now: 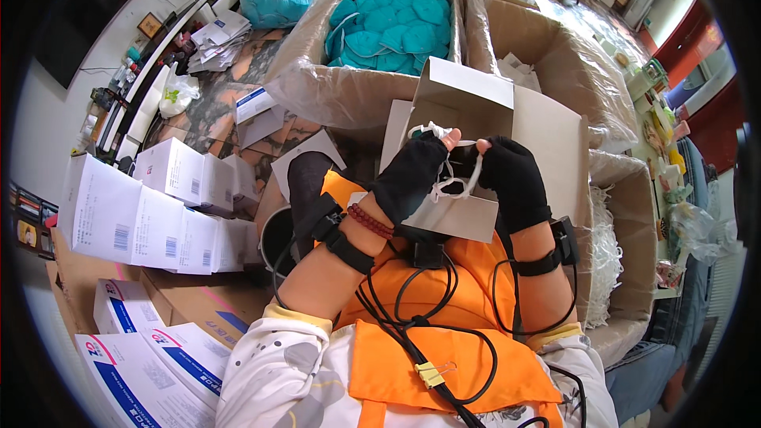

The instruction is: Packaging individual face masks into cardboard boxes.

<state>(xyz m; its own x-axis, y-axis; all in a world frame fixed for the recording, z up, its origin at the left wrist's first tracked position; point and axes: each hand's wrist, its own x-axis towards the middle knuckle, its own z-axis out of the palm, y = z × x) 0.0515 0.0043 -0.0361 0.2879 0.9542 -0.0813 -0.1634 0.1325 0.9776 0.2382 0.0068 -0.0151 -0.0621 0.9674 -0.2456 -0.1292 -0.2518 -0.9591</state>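
My left hand (412,173), in a black fingerless glove, is closed on a bundle of looped white straps (457,188). A bit of teal shows at the bundle's upper left, mostly hidden by the fingers. My right hand (514,178), gloved the same way, pinches one strap between thumb and finger, so a loop hangs between the two hands. Both hands are over an open white carton (468,93) with its flaps spread out. The carton's inside is partly hidden by my hands and the flaps.
Beyond the carton, a lined box holds teal cup-shaped masks (392,28). A lined box (547,28) with white pieces stands beside it. White straps fill a box (606,261) at right. White printed cartons (158,222) stand at left, near a dark bin (279,238). Cables cross my lap.
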